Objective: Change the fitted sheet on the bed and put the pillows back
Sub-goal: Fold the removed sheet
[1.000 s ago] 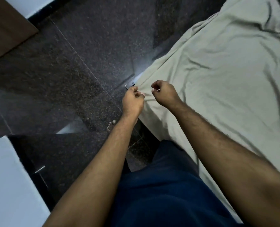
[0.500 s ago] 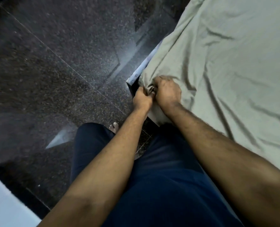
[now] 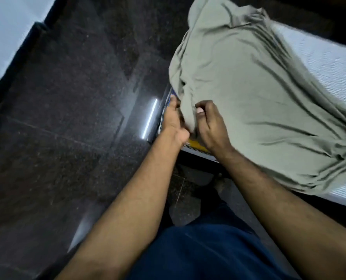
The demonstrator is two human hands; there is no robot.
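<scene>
Dark speckled stone flooring (image 3: 71, 122) fills the left half of the view, polished enough that a bright streak of light is mirrored in it near the bed corner. A pale wall (image 3: 4, 29) with a dark skirting is seen at the upper left.

Toward the middle, the left hand (image 3: 173, 120) is laid against the corner of the mattress (image 3: 327, 63), with its fingers tucked under the bunched edge of the fitted sheet (image 3: 249, 85), so whether they grip the cloth cannot be told. Just beside it, the right hand (image 3: 210, 126) is curled over the same bunch, and the fabric is pinched between thumb and fingers.

The sheet, a dull grey-green, is draped loosely and heavily creased over the near end of the bed, with long folds running away to the right. It is not pulled over the corner: a strip of piped mattress edging and a yellow label (image 3: 196, 142) are exposed below the hands. No writing on the label can be read.

Farther right, bare white quilted mattress is left uncovered along the upper and lower right. Dark blue trousers (image 3: 208, 249) are seen at the bottom.
</scene>
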